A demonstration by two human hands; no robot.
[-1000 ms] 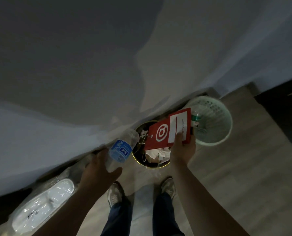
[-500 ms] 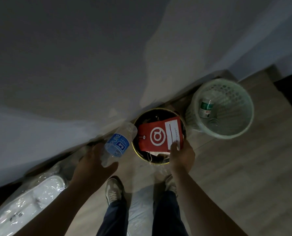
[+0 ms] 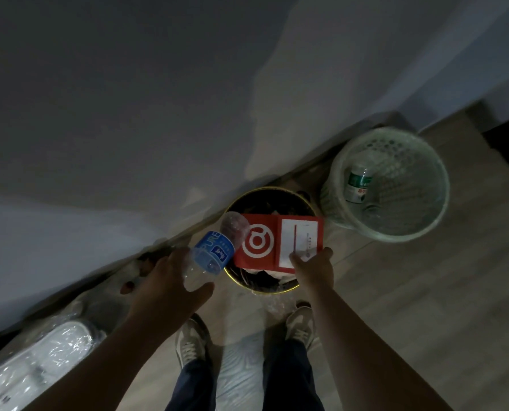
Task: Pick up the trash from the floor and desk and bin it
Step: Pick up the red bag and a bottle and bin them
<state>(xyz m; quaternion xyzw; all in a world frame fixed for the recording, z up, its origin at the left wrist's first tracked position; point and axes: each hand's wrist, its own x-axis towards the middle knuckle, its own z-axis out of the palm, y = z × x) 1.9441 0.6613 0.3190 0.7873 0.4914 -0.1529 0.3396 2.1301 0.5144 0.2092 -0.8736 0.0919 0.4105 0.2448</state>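
Left hand [image 3: 170, 280]: thumb and fingers wrap the base end of a clear water bottle [image 3: 214, 250] with a blue label. The bottle tilts with its far end over the left rim of the dark bin [image 3: 259, 290]. It overlaps the packet's edge; contact cannot be told.

Right hand [image 3: 314, 269]: thumb on top, pinching the near corner of a flat red packet [image 3: 262, 244], which lies level across the bin's mouth. The hands are apart, each clamped on its own item, neither let go yet.

Bin contents under the packet: something pale and crumpled plus dark scraps, too dim to name. Just beside it to the right stands a pale green mesh basket [image 3: 395, 237] with a green-labelled bottle [image 3: 358, 185] lying inside.

Judgement on progress: both items are collected and carried to the bin, and only the drop remains for this pair. Some rubbish seems binned already.

Left to check: a crinkled clear scrap [image 3: 272, 308] on the floor [image 3: 410, 307] between bin and shoes [image 3: 191, 342], and a plastic-wrapped white object [image 3: 39, 360] by the wall, which may or may not be trash. The worktop is out of view, so its state is unknown
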